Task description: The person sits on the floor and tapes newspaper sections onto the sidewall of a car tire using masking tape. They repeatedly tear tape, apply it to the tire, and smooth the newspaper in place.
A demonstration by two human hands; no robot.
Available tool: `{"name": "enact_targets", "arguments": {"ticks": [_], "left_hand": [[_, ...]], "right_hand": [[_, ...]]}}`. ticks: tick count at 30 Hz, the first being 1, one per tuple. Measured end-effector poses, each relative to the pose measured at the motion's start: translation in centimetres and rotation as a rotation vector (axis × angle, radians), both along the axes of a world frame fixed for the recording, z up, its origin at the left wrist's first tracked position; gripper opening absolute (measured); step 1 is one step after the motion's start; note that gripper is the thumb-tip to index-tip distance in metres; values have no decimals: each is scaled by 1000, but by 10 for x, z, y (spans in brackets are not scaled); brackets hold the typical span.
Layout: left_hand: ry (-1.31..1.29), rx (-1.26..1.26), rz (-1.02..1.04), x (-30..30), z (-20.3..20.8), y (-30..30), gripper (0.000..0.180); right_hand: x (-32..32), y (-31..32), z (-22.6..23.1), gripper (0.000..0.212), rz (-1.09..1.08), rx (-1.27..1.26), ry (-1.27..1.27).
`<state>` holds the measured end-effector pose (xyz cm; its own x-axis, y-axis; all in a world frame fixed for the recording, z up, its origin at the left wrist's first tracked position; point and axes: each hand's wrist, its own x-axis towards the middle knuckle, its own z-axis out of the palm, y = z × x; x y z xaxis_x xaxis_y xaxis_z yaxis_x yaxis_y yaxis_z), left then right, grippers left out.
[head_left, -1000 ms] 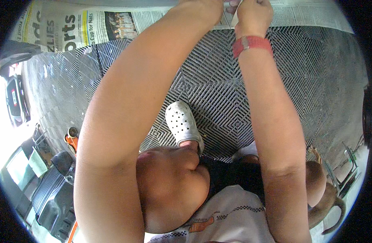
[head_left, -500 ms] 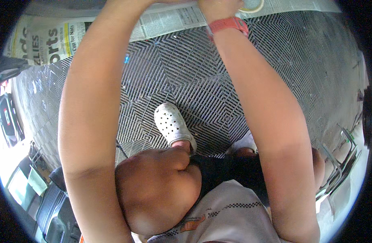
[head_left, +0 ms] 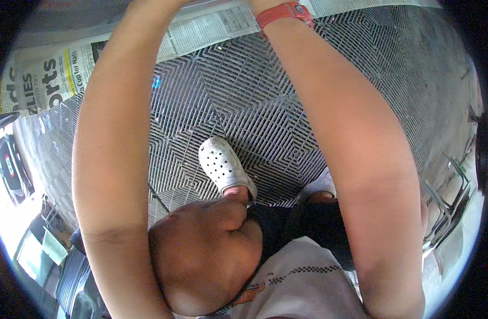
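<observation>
Newspaper (head_left: 212, 33) starts at the far left, its big black print and yellow stripe on show there, and runs in a long strip up across the top along the edge of a smooth grey surface (head_left: 68, 26); both forearms cross in front of it. Below its left end, near the rim, a pale greenish panel (head_left: 54, 246) stands by a black ribbed object (head_left: 76, 282), partly cut off. Next comes the left forearm (head_left: 114, 133), bare and reaching up to the upper edge, where the left hand passes out of sight, so its grip cannot be told. Just right of that arm a small blue scrap (head_left: 157, 82) lies on the grey floor of ridged, patterned tiles (head_left: 238, 101). A bent bare knee (head_left: 207, 255) fills the lower middle, with a white clog (head_left: 223, 162) full of holes beyond it. Black shorts (head_left: 294, 228) and a light shirt (head_left: 308, 282) with a checkered line follow, then a second pale shoe (head_left: 322, 186), half covered by the right forearm (head_left: 355, 122). A red wristband (head_left: 285, 15) circles that wrist; only the base of the right hand (head_left: 262, 4) shows, over the newspaper, and whether its fingers hold anything cannot be told. Metal-framed furniture (head_left: 450, 210) stands at the far right.
</observation>
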<state>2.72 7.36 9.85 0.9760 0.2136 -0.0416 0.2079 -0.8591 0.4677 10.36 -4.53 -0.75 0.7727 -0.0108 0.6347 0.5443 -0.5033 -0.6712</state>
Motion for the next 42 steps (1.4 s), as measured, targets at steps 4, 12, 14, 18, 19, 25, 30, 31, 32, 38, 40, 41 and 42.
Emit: {"name": "enact_targets", "arguments": {"ticks": [4, 12, 14, 18, 19, 25, 30, 31, 32, 38, 40, 41, 42], "left_hand": [[-55, -18, -4, 1, -9, 1, 53], [-113, -80, -8, 3, -21, 1, 51], [-73, -105, -12, -5, -19, 0, 50], [25, 129, 20, -5, -21, -16, 45], [-71, 177, -12, 1, -30, -20, 44], [-40, 465, -7, 3, -66, -20, 41], [6, 419, -2, 3, -62, -25, 41], [-24, 430, 24, 4, -68, -24, 42], [-54, 441, 50, 6, -77, -25, 42], [-44, 411, 76, 13, -82, -35, 45], [-111, 401, 117, 8, -95, -34, 45], [-156, 402, 143, 8, -101, -32, 45], [-199, 402, 167, 7, -105, -30, 44]], "right_hand": [[10, -2, 2, 30, 50, 47, -68], [45, -10, -17, 47, 98, -216, -376], [42, -9, -23, 47, 124, -162, -373], [55, -16, -16, 46, 116, -258, -442], [61, -25, -9, 47, 114, -309, -438], [61, -27, -13, 46, 140, -446, -407], [57, -24, -8, 45, 198, -437, -376], [56, -21, -7, 45, 190, -428, -373], [59, -19, -3, 44, 200, -508, -230], [68, -22, -3, 37, 271, -299, -325], [69, -23, -2, 37, 310, -322, -348], [68, -23, -1, 38, 329, -335, -360], [65, -20, 2, 37, 345, -310, -296]]}}
